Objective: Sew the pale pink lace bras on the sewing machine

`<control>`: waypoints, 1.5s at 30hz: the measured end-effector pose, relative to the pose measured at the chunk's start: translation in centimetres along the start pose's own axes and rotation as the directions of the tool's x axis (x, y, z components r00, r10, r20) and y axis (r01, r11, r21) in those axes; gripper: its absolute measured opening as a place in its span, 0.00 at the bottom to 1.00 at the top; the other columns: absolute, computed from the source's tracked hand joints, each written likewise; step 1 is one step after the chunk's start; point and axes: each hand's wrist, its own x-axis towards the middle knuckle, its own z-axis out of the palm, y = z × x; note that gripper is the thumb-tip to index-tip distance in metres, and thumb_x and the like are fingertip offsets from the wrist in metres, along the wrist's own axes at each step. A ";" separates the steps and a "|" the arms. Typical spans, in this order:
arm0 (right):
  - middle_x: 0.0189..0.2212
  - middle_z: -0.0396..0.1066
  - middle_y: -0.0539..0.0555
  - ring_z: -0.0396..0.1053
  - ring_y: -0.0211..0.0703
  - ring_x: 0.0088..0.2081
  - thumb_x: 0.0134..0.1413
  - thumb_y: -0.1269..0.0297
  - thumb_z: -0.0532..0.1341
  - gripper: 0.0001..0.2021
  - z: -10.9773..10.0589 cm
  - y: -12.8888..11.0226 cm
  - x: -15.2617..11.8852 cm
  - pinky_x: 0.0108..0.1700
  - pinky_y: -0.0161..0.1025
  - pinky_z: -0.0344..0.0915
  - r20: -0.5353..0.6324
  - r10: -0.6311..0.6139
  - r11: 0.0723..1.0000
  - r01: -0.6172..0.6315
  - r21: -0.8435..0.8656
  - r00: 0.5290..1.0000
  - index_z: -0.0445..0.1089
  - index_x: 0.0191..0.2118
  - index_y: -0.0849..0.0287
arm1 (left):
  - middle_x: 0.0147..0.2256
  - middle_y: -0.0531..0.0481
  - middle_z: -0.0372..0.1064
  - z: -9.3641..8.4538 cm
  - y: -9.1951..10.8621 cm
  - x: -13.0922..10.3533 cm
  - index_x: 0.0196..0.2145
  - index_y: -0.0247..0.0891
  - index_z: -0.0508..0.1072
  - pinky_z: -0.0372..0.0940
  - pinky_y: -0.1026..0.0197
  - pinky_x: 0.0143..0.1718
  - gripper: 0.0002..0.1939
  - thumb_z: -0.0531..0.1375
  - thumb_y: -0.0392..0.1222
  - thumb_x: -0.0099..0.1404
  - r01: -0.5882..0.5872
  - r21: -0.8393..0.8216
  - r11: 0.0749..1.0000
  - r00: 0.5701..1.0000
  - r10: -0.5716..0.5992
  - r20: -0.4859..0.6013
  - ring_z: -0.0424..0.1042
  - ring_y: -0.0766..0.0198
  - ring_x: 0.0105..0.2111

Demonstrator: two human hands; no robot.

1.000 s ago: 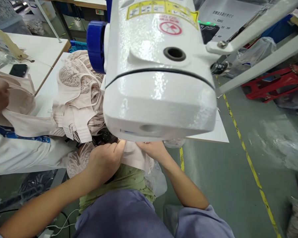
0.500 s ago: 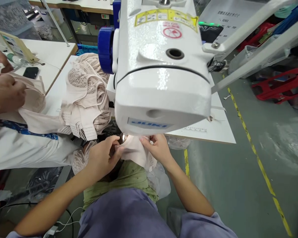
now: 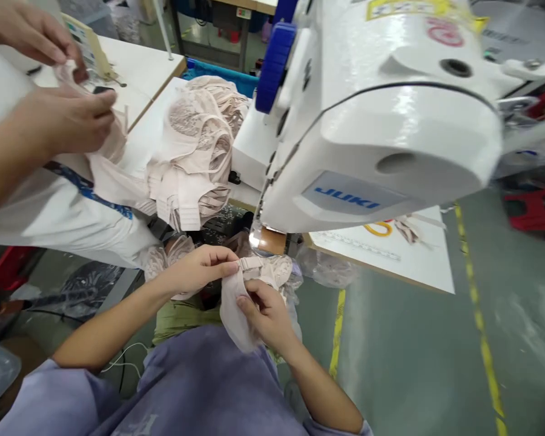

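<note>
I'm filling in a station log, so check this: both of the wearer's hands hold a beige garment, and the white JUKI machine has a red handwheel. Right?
Not quite: the handwheel is blue, not red, as the head view shows. The rest stands: the wearer's left hand and right hand hold the beige garment, and the JUKI machine is white.

From my remote station, I identify 1 white sewing table (image 3: 429, 265). It supports the sewing machine (image 3: 390, 130) at 2 o'clock from view centre, a pile of beige garments (image 3: 195, 142) at 10 o'clock, and a yellow loop handle (image 3: 387, 229), ruler strip (image 3: 363, 246) and fabric scraps (image 3: 407, 231) at 3 o'clock. Farther out at 10 o'clock, I see a 2nd white tabletop (image 3: 134, 57) carrying 1 slim post (image 3: 162, 30). Grey floor (image 3: 404, 339), 4 to 5 o'clock: 2 yellow tape lines (image 3: 338, 333).
</note>
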 end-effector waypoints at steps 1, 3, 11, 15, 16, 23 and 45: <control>0.33 0.68 0.52 0.66 0.42 0.34 0.59 0.45 0.60 0.17 1.1 0.2 0.9 0.37 0.38 0.66 0.025 -0.005 0.997 0.003 0.075 1.000 0.70 0.39 0.55 | 0.30 0.50 0.70 -0.5 0.2 -0.9 0.38 0.36 0.76 0.61 0.65 0.29 0.19 0.55 0.55 0.70 0.009 0.032 0.999 0.998 -0.006 -0.064 0.67 0.65 0.29; 0.40 0.68 0.55 0.68 0.45 0.41 0.52 0.38 0.62 0.25 3.1 0.5 3.1 0.44 0.42 0.68 0.053 0.016 0.952 -0.032 0.306 0.998 0.68 0.45 0.54 | 0.29 0.51 0.69 -1.6 0.4 -2.6 0.36 0.35 0.76 0.59 0.65 0.27 0.19 0.55 0.55 0.70 0.028 0.110 0.994 0.986 -0.010 -0.166 0.65 0.66 0.27; 0.27 0.64 0.46 0.65 0.35 0.28 0.45 0.55 0.71 0.17 7.1 4.2 6.9 0.32 0.33 0.69 0.004 0.466 0.523 -0.279 0.805 0.885 0.64 0.33 0.54 | 0.33 0.49 0.73 -2.8 -4.6 -3.1 0.37 0.37 0.75 0.61 0.63 0.34 0.14 0.54 0.48 0.70 0.105 0.485 0.868 0.940 0.073 -0.334 0.70 0.62 0.33; 0.36 0.71 0.52 0.72 0.41 0.39 0.56 0.55 0.64 0.10 7.8 7.4 5.1 0.46 0.42 0.71 -0.299 0.283 0.864 -0.107 0.492 0.911 0.70 0.39 0.55 | 0.38 0.44 0.72 -0.5 -8.6 -1.3 0.40 0.34 0.73 0.64 0.58 0.40 0.14 0.57 0.49 0.67 0.191 0.384 0.903 0.802 0.082 -0.591 0.70 0.57 0.39; 0.38 0.71 0.53 0.71 0.43 0.42 0.59 0.57 0.62 0.09 7.8 8.1 4.6 0.49 0.45 0.69 -0.354 0.171 0.946 -0.052 0.320 0.920 0.72 0.41 0.55 | 0.35 0.44 0.72 0.2 -9.3 -0.9 0.37 0.34 0.73 0.64 0.59 0.38 0.15 0.58 0.51 0.67 0.182 0.264 0.947 0.811 0.007 -0.585 0.70 0.58 0.37; 0.41 0.71 0.57 0.69 0.48 0.46 0.60 0.66 0.60 0.07 6.0 10.4 2.9 0.49 0.48 0.67 -0.244 -0.378 0.872 0.255 -0.418 0.893 0.76 0.37 0.54 | 0.35 0.47 0.74 2.7 -10.1 0.6 0.39 0.34 0.73 0.68 0.61 0.38 0.19 0.53 0.53 0.70 0.080 -0.091 0.993 0.905 -0.111 -0.411 0.72 0.61 0.35; 0.39 0.74 0.55 0.73 0.38 0.33 0.62 0.62 0.63 0.08 2.4 5.5 2.4 0.38 0.38 0.74 -0.439 -0.355 0.878 0.134 -0.460 0.825 0.75 0.45 0.55 | 0.29 0.53 0.66 4.4 -5.9 0.9 0.35 0.36 0.72 0.61 0.64 0.34 0.16 0.53 0.50 0.72 -0.013 -0.117 0.993 0.933 -0.030 -0.359 0.65 0.66 0.30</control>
